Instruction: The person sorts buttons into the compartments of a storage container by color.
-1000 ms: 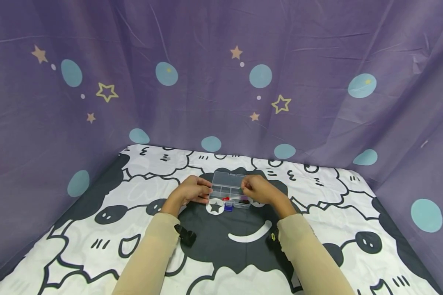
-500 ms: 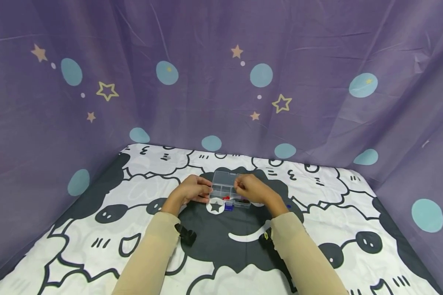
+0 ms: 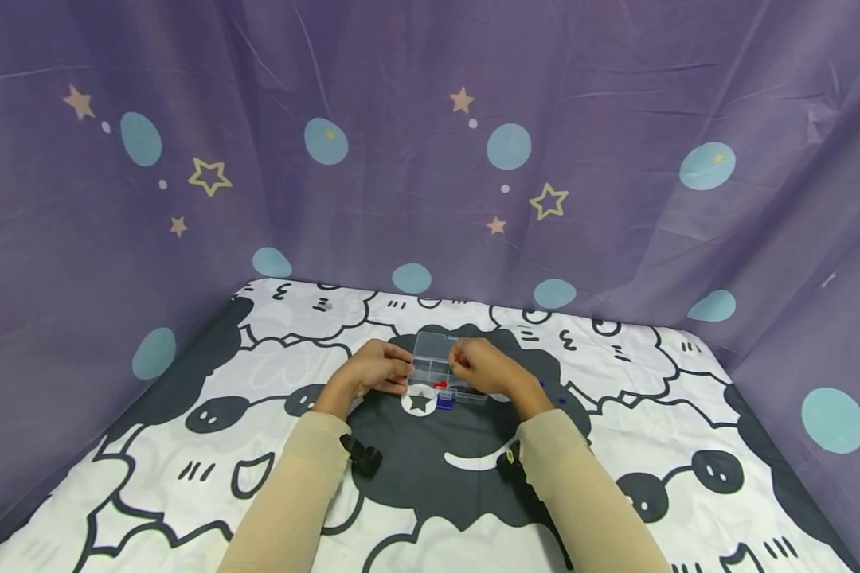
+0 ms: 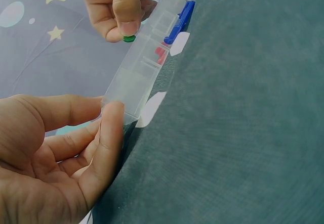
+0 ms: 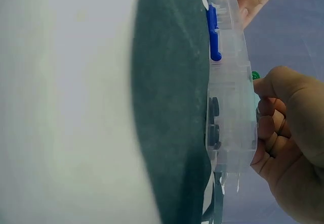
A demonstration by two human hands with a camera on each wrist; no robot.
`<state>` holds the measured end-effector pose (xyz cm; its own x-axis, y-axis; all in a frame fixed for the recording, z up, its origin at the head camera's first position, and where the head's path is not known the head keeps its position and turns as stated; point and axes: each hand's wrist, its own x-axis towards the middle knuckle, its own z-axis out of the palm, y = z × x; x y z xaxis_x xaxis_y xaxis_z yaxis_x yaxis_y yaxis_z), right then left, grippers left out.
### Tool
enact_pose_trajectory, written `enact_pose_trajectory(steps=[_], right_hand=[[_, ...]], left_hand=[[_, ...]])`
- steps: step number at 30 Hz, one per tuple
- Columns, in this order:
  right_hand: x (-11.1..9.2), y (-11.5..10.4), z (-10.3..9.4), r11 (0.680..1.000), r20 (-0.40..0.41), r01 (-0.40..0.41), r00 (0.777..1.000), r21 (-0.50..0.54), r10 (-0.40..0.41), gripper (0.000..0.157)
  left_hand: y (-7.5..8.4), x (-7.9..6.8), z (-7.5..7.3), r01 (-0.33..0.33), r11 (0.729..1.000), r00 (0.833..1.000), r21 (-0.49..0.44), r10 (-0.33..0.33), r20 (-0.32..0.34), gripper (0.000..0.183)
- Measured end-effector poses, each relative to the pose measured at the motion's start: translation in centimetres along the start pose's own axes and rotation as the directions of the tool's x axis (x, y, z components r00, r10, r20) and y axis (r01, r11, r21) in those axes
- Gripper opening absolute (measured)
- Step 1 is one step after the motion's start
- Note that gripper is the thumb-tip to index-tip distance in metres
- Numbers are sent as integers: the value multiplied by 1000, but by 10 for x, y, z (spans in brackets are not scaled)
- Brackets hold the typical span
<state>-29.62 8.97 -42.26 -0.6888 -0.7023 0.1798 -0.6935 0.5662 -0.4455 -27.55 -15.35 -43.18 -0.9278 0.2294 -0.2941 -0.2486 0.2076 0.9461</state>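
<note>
A clear plastic compartment box (image 3: 421, 371) lies on the dark patch of the cloth, its clear lid (image 3: 433, 345) raised at the back. My left hand (image 3: 374, 369) grips the box's left end between thumb and fingers. Over the box, the thumb and curled fingers of my right hand (image 3: 489, 368) pinch a small green disc-shaped piece (image 4: 129, 39). Through the box wall show red pieces (image 4: 161, 54) in one compartment and dark round pieces (image 5: 215, 123) further right. A blue latch (image 5: 213, 34) is on the front side.
A cloth (image 3: 430, 469) printed with cartoon sheep covers the surface. Small blue bits (image 3: 561, 401) lie on it just right of my right wrist. A purple curtain (image 3: 401, 215) with stars and dots hangs behind and at the sides.
My right hand has moved left over the box, from its right part toward the middle. The small blue bits have come into sight beside the wrist. My left hand keeps its hold.
</note>
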Motion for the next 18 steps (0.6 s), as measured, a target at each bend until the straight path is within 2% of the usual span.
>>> enact_pose_trajectory(steps=[6, 18], right_hand=[[3, 0, 1, 999, -8, 18, 1000, -28, -18, 12], [0, -1, 0, 1000, 0, -27, 1000, 6, 27, 12]], left_hand=[[0, 1, 0, 1, 1000, 1000, 1, -1, -5, 31], [-1, 0, 0, 2, 1000, 1000, -2, -2, -4, 32]])
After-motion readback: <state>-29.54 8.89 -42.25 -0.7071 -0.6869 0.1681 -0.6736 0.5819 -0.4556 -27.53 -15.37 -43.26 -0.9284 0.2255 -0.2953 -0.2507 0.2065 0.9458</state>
